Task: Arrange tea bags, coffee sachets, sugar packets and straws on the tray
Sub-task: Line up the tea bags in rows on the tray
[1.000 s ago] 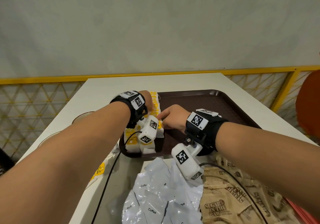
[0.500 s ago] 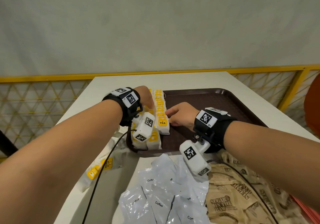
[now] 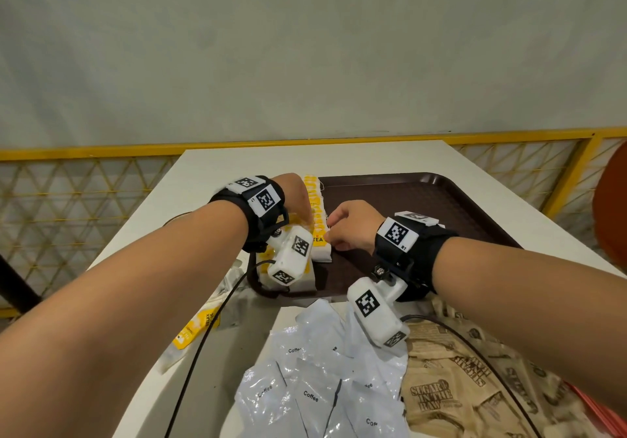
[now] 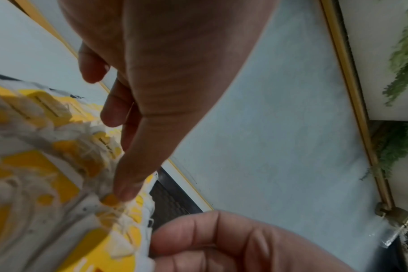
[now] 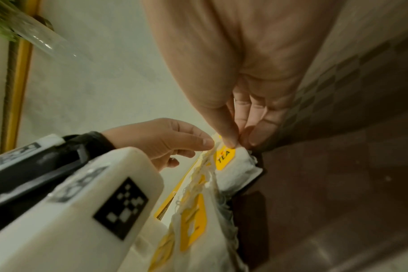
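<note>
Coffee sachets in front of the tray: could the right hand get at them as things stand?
Probably yes. The coffee sachets lie uncovered just below the right hand, though it now pinches a tea bag.

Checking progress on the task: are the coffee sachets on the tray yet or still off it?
Off it: coffee sachets lie heaped on the table, nearer than the tray.
</note>
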Motion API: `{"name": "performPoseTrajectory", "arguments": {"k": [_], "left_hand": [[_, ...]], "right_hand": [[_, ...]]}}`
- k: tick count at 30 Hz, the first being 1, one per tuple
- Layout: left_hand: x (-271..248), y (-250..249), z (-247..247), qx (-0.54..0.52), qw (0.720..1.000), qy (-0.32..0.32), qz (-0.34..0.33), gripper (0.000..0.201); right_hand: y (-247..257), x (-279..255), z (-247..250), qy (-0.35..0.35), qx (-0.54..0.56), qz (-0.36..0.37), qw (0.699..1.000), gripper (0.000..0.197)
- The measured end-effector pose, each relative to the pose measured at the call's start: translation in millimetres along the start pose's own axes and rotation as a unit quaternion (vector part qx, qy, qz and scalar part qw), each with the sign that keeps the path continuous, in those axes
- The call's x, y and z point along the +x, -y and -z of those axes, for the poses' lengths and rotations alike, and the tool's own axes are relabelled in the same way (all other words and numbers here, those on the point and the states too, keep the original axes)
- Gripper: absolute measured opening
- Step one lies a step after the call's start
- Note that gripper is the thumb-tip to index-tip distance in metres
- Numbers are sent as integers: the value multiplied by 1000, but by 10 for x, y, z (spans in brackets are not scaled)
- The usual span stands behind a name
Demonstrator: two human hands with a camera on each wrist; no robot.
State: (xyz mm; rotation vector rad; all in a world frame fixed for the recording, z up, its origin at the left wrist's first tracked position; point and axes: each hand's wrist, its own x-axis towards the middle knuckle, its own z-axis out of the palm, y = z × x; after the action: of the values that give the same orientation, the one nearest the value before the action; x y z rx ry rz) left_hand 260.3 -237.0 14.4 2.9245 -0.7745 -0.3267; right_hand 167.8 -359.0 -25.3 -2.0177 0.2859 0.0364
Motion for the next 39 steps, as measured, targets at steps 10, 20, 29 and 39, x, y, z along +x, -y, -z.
{"name": "performPoseTrajectory", "arguments": {"k": [10, 20, 29, 39], "left_hand": [[-22, -64, 10, 58, 996, 61, -2, 36], [73, -63, -18, 103, 993, 63, 0, 37], [-25, -49, 32, 38, 999, 9, -21, 28], [-1571, 454, 310, -128, 989, -9, -68, 10]], "right_hand": [[-16, 29, -21, -22, -18, 17, 999, 23], [70, -117, 47, 107, -237, 111, 959, 27], [85, -87, 14, 125, -273, 103, 948, 23], [581, -509, -293, 140, -247, 217, 934, 15]]}}
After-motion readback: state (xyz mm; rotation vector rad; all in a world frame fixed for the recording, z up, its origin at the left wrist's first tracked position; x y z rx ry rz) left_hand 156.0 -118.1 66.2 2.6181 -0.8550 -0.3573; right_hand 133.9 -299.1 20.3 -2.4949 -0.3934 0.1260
